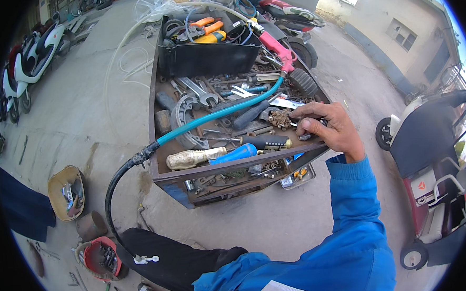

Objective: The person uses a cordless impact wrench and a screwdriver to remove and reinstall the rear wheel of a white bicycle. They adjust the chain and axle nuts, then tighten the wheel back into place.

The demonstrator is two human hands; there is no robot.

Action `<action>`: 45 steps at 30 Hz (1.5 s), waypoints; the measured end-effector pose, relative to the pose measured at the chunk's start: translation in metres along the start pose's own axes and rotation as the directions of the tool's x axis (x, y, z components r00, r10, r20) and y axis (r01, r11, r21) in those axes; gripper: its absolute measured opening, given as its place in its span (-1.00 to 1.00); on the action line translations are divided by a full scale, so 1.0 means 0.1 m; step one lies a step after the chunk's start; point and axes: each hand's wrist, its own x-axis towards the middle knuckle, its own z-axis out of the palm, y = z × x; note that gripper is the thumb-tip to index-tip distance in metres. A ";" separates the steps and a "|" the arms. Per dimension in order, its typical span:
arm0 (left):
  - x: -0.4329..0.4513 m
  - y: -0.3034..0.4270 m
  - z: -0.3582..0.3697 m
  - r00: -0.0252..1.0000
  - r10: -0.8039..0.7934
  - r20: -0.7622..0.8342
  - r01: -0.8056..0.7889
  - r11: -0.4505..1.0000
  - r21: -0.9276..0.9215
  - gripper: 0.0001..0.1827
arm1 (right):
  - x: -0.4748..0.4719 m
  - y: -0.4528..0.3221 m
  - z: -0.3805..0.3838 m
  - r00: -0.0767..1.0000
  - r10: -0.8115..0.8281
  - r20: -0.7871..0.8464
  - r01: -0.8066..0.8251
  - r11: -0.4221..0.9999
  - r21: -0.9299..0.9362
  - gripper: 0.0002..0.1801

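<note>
My right hand [329, 126] reaches over the near right corner of a metal tool tray [234, 167]. Its fingers are bent among small hardware, beside a clump of rusty bolts [280, 119]. A small metal fitting [305, 136] shows just under the thumb. Whether anything is pinched there is unclear. My left hand is out of view. To the left of my right hand lie a black-handled screwdriver [266, 141], a blue handle [233, 154] and a worn pale handle [196, 158]. Farther in are an open-end wrench [202, 92] and a curved brake shoe [182, 120].
A pink air blow gun [277, 50] with a teal hose [223, 110] crosses the tray. Behind is a black bin [208, 58] with orange-handled pliers [209, 25]. Containers of parts [100, 259] stand lower left. Scooters [35, 63] and a three-wheeler [425, 190] are parked around.
</note>
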 end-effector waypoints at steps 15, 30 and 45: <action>-0.03 -0.06 -1.04 0.993 0.020 -0.121 -0.038 0.987 -0.153 -0.41 | 0.10 -0.08 -0.10 0.957 -0.100 0.273 0.037 0.973 0.227 -0.47; -0.28 0.02 -0.65 0.985 0.100 -0.143 -0.117 0.986 -0.121 -0.49 | 0.05 0.02 -0.17 0.965 -0.055 0.255 -0.040 0.935 0.352 -0.53; -0.53 0.29 0.06 0.943 0.298 0.146 -0.299 0.954 -0.017 -0.61 | 0.08 -0.10 0.06 0.998 -0.045 -0.039 0.045 0.999 0.002 -0.59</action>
